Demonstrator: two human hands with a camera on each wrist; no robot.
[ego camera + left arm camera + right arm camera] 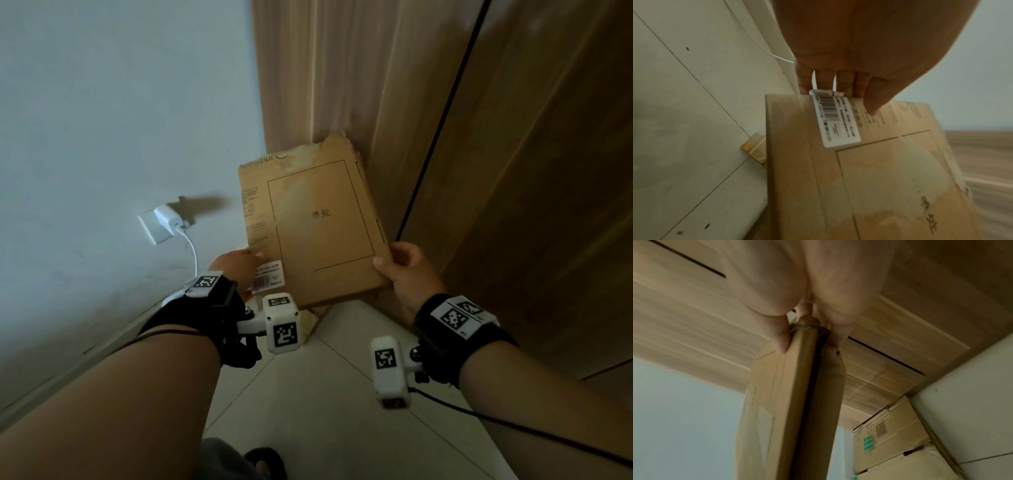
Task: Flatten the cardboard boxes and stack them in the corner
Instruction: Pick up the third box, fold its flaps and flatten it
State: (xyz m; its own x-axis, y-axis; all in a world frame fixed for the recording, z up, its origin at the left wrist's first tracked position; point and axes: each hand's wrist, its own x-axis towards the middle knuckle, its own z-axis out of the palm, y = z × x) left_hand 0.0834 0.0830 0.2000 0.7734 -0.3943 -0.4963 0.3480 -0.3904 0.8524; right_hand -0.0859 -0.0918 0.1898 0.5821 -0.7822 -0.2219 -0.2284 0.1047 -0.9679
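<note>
Corner (342, 113): formed by pale wall and wooden panel, right ahead.
Flattened box (318, 222): held above floor, top edge close to wooden panel, not yet set down.
Stacked cardboard (892, 434): already against wall below.
Right hand (407, 270): pinching box's lower right corner.
Left hand (239, 265): grasping left edge near barcode label (270, 275).
Advice: lower evenly, keep both layers squeezed flat.

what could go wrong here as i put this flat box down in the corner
The flattened box is gripped only at its near corners by the left hand and right hand; its layers gape in the right wrist view and might spring open. It may also snag the charger cable beside it.
</note>
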